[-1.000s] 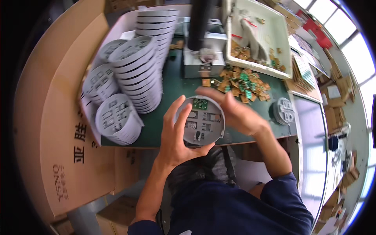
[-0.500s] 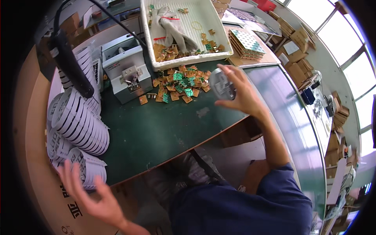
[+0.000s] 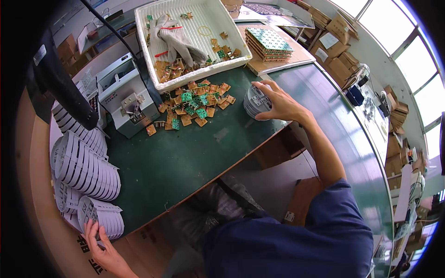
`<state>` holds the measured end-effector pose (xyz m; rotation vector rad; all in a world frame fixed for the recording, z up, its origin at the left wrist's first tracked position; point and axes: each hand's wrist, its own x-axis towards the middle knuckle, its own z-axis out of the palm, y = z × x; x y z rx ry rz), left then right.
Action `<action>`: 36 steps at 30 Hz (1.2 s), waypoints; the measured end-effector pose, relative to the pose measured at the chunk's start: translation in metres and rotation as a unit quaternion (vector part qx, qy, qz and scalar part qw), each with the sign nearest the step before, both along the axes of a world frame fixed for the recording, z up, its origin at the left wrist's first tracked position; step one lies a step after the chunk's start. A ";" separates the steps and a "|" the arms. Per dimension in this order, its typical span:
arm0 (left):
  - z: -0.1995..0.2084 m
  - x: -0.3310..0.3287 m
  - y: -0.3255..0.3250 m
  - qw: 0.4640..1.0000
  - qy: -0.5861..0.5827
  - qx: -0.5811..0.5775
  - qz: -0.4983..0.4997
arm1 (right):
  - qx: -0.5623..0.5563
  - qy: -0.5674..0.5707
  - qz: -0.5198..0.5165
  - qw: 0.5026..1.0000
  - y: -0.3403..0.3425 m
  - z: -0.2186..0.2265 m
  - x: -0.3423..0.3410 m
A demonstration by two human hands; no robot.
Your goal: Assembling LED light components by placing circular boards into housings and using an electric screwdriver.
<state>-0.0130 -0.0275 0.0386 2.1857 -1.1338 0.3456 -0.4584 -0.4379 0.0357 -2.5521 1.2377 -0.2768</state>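
On the table's right part, my right hand [image 3: 278, 104] curls round a short stack of round grey plastic parts [image 3: 253, 103], thumb at its near side and fingers over the top. At the lower left, fingertips of my left hand [image 3: 104, 252] rest against the nearest row of similar round grey parts [image 3: 109, 220]. Those fingers are stretched out, with the thumb apart. A larger row of nested grey parts [image 3: 90, 169] leans just behind it. Whether the left fingers grip a single part cannot be made out.
A pile of small brown and green circuit boards [image 3: 192, 104] lies beyond the table's middle. Behind it stands a white foam tray [image 3: 204, 69] with boards and a glove [image 3: 174, 39]. A grey bench machine [image 3: 127, 99], a black tubular arm [image 3: 65, 85] and stacked panels [image 3: 269, 44] stand around.
My left hand has moved down onto the nearest row of grey parts. My right hand has lowered its round part onto the table, where a short stack shows. The view has shifted.
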 end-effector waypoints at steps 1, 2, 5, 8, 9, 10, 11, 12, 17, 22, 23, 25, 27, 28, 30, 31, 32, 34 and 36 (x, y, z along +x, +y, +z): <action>0.002 0.000 0.002 1.000 -0.002 0.002 0.001 | -0.004 0.004 -0.003 1.000 -0.001 -0.001 0.002; 0.003 0.001 0.004 1.000 -0.009 0.006 -0.002 | -0.008 0.008 -0.006 1.000 -0.002 -0.003 0.004; 0.005 0.001 0.009 1.000 -0.026 0.017 -0.002 | -0.169 0.076 -0.019 0.983 0.013 -0.009 0.012; 0.005 0.001 0.010 0.997 -0.068 -0.046 -0.002 | -0.245 0.048 0.005 0.968 0.031 0.002 0.038; 0.007 0.001 0.012 0.997 -0.069 -0.040 0.011 | -0.243 -0.007 0.025 0.970 0.038 0.011 0.050; 0.012 -0.006 0.007 0.994 -0.084 -0.072 0.009 | -0.240 -0.060 0.042 0.968 0.045 0.017 0.059; 0.019 -0.016 0.002 0.990 -0.100 -0.103 0.006 | -0.235 -0.063 0.051 0.969 0.052 0.016 0.069; 0.024 -0.026 -0.004 0.984 -0.117 -0.133 0.002 | -0.150 -0.103 0.056 0.982 0.058 0.014 0.085; 0.028 -0.095 -0.042 0.983 -0.059 -0.074 -0.155 | -0.034 -0.149 0.016 0.988 0.053 -0.022 0.143; -0.046 -0.112 -0.097 0.971 0.039 -0.083 -0.219 | -0.090 -0.089 -0.025 0.992 0.050 -0.043 0.168; -0.060 -0.112 -0.101 0.972 0.040 -0.072 -0.222 | -0.088 -0.088 -0.019 0.992 0.051 -0.046 0.170; -0.075 -0.112 -0.109 0.970 0.044 -0.056 -0.233 | -0.123 -0.164 0.003 0.979 0.051 -0.048 0.166; -0.070 -0.113 -0.118 0.971 0.049 -0.079 -0.221 | -0.139 -0.200 0.015 0.970 0.053 -0.047 0.163; -0.065 -0.115 -0.123 0.971 0.052 -0.102 -0.212 | -0.114 -0.210 0.021 0.971 0.054 -0.044 0.162; -0.054 -0.117 -0.132 0.970 0.056 -0.124 -0.201 | -0.062 -0.231 0.032 0.971 0.058 -0.038 0.161; -0.048 -0.116 -0.135 0.963 0.090 -0.132 -0.216 | -0.061 -0.229 0.034 0.971 0.060 -0.036 0.162; -0.042 -0.116 -0.138 0.955 0.124 -0.140 -0.230 | -0.040 -0.232 0.033 0.971 0.062 -0.034 0.163; -0.032 -0.115 -0.145 0.946 0.157 -0.149 -0.241 | 0.003 -0.236 0.032 0.971 0.067 -0.029 0.165; -0.027 -0.113 -0.152 0.931 0.200 -0.151 -0.265 | -0.029 -0.238 0.044 0.970 0.073 -0.025 0.166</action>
